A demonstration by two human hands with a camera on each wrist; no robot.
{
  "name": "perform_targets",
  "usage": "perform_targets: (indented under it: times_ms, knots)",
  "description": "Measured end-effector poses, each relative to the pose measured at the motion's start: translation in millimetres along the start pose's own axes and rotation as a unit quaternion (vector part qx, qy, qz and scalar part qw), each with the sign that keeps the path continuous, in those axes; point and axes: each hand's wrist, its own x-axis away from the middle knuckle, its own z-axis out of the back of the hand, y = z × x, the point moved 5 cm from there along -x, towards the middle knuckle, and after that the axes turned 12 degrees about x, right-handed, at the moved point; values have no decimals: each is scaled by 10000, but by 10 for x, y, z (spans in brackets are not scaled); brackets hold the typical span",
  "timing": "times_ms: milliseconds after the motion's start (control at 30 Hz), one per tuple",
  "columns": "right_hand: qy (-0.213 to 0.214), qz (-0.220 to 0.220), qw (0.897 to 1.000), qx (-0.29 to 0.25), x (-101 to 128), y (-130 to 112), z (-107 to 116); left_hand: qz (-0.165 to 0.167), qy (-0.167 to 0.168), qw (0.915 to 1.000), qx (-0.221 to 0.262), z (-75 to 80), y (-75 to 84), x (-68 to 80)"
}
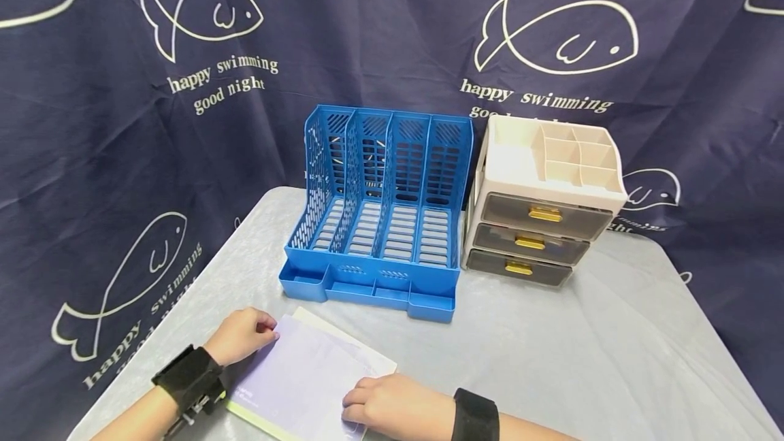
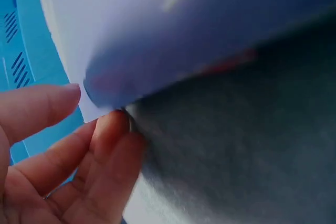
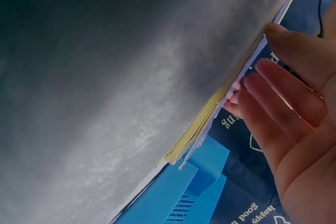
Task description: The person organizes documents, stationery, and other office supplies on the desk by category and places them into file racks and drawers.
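A grey-covered table [image 1: 551, 359] bears a blue file rack [image 1: 380, 223] and a cream drawer unit [image 1: 545, 203], both well beyond the fingertips. Just under the fingers a thin stack of papers [image 1: 306, 373] is found (light, floppy, likely to slide). Its far corner is pinched by the left hand [image 1: 239, 335]; the right hand [image 1: 392, 407] is laid on the near edge, fingers loosely bent. An edge grip looks best.

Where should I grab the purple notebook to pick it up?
Probably by its two short edges, one from each side. The purple notebook lies flat on the table, so fingers must slip under an edge. The left hand already pinches the far-left corner; the right hand rests on the near-right edge.
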Motion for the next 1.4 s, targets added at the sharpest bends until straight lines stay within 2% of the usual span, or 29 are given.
perform_targets:
  times_ms: [133,233,333,433,533,600,667,767,833,933,1033,1067,1200,1333,1400]
  knots:
    - [-139,-58,9998,-102,-10,-2,-29,168,-74,9996,219,13,-31,-11]
    - [-216,-87,9995,-226,-15,3,-57,158,-124,9989,416,34,-16,-4]
    - [-298,-124,9985,-433,-9,18,-81,36,-227,9961,857,71,39,11]
    - [-275,-163,9976,-614,18,40,-75,-178,-428,9876,1501,106,103,27]
    - [89,-233,9971,-724,69,83,-3,-280,-698,9737,2150,130,160,38]
    - [639,-326,9950,-694,109,135,77,-253,-805,9669,2410,148,208,41]
    - [1255,-588,9875,-756,157,223,166,-376,-783,9664,2418,180,290,41]
    - [2009,-1391,9629,-1142,245,412,264,-686,-600,9721,2163,242,474,38]
    - [2140,-2083,9381,-1752,301,553,283,-952,-433,9769,1862,284,627,32]
    - [1914,-2889,8915,-2916,363,706,243,-1240,-364,9804,1488,316,868,10]
    - [1503,-3176,8471,-3987,377,757,182,-1507,-380,9810,1162,320,1098,-27]
    - [1404,-3172,8371,-4229,372,757,168,-1575,-417,9805,1102,315,1163,-41]
    - [1241,-3135,8040,-4898,352,739,129,-1791,-551,9774,976,267,1352,-105]
    - [1295,-3248,7821,-5157,358,730,109,-1916,-587,9759,862,219,1446,-152]
    - [1302,-3358,7743,-5202,364,730,94,-1967,-562,9756,800,206,1466,-165]
